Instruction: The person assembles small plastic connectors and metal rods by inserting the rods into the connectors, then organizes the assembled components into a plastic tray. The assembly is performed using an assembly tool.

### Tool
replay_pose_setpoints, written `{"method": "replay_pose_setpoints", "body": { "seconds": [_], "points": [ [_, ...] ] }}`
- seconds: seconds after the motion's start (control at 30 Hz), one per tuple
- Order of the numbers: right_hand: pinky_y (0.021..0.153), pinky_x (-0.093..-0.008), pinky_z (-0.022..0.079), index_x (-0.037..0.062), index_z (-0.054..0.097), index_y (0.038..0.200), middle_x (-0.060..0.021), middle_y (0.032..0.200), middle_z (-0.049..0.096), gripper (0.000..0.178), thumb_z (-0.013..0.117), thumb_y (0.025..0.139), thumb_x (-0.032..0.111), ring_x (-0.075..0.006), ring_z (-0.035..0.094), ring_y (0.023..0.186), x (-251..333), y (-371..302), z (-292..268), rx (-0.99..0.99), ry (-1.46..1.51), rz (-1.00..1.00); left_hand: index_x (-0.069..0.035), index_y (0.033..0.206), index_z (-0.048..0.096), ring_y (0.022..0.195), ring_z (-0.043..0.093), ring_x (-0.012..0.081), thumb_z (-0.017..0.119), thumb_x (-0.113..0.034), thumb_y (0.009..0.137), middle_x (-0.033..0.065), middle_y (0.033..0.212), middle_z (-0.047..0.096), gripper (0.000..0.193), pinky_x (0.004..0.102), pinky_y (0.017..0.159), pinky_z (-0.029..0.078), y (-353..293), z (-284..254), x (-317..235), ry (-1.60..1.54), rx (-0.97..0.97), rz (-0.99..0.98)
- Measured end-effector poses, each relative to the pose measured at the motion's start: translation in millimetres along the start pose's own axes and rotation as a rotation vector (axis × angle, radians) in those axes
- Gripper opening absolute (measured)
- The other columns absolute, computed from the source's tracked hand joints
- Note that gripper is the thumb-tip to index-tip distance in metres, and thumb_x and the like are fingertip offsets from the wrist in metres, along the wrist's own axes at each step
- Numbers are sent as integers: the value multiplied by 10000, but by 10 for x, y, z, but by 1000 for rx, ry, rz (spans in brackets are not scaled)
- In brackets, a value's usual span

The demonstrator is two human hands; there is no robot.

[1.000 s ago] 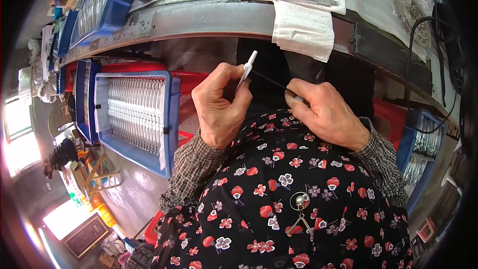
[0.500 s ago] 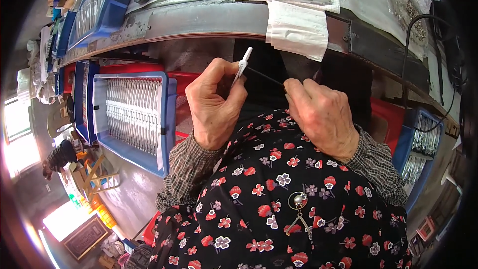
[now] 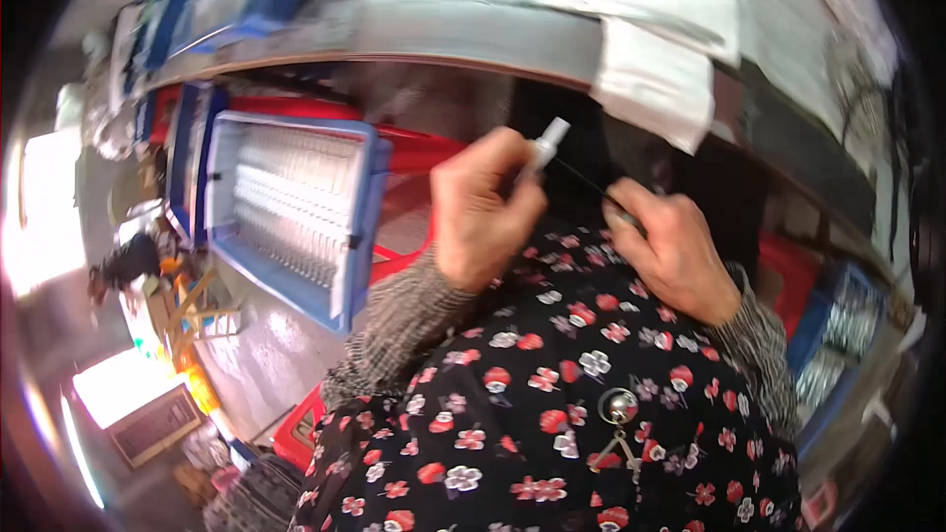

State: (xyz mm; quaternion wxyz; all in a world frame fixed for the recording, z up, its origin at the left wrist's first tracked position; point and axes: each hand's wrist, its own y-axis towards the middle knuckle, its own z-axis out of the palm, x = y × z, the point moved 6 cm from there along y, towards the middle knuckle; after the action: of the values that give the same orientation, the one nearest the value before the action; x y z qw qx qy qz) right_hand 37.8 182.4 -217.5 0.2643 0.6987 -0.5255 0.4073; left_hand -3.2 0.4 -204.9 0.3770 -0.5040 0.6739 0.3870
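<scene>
My left hand (image 3: 483, 207) is closed in a pinch, thumb against fingers, on a slim white stick-like piece (image 3: 554, 136) that points up and right. From beside that piece a thin dark rod or cord (image 3: 583, 176) runs down to my right hand (image 3: 680, 251), whose curled fingers are closed on its other end. What lies inside the right fist is hidden, and blur keeps me from telling whether the rod touches the white piece. Both hands are above my lap, over the black flowered apron (image 3: 552, 374), just short of the workbench edge.
The workbench edge (image 3: 443, 44) crosses in front, with white paper (image 3: 655, 89) hanging over it. At left stands a blue bin (image 3: 369, 207) with rows of slim pale pieces. Another blue bin (image 3: 806, 335) is at right, near a red stool (image 3: 783, 271). A person (image 3: 128, 261) is far left.
The whole view has shifted and blurred; bench, bins and hands all appear farther right. The left hand keeps the white piece, and the right hand keeps the dark rod, now with its thumb showing.
</scene>
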Motion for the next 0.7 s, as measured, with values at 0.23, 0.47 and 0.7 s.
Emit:
{"method": "replay_pose_setpoints", "body": {
  "seconds": [0.23, 0.47, 0.7],
  "points": [
    [567, -335, 434, -18, 579, 990, -150, 663, 554, 141, 558, 910, 97, -180, 566, 582, -76, -20, 14, 97, 152, 77, 16, 869, 608, 592, 540, 252, 614, 55, 741, 144, 696, 523, 134, 348, 542, 422, -46, 62, -37, 35, -39, 180],
    [664, -309, 488, -46, 593, 1120, -159, 947, 646, 268, 600, 859, 19, -212, 611, 713, 109, -90, -109, -92, 123, -104, 17, 927, 604, 643, 559, 307, 620, 66, 745, 158, 734, 528, 189, 367, 581, 436, -16, 13, -181, 25, -98, 254],
    [610, -454, 467, 13, 609, 1180, -188, 835, 594, 284, 605, 908, 92, -387, 604, 714, 201, -143, -76, -187, -387, -183, 15, 882, 563, 631, 542, 293, 612, 52, 746, 162, 725, 526, 149, 360, 578, 428, -16, -3, -174, -2, -101, 200]
  ]
}}
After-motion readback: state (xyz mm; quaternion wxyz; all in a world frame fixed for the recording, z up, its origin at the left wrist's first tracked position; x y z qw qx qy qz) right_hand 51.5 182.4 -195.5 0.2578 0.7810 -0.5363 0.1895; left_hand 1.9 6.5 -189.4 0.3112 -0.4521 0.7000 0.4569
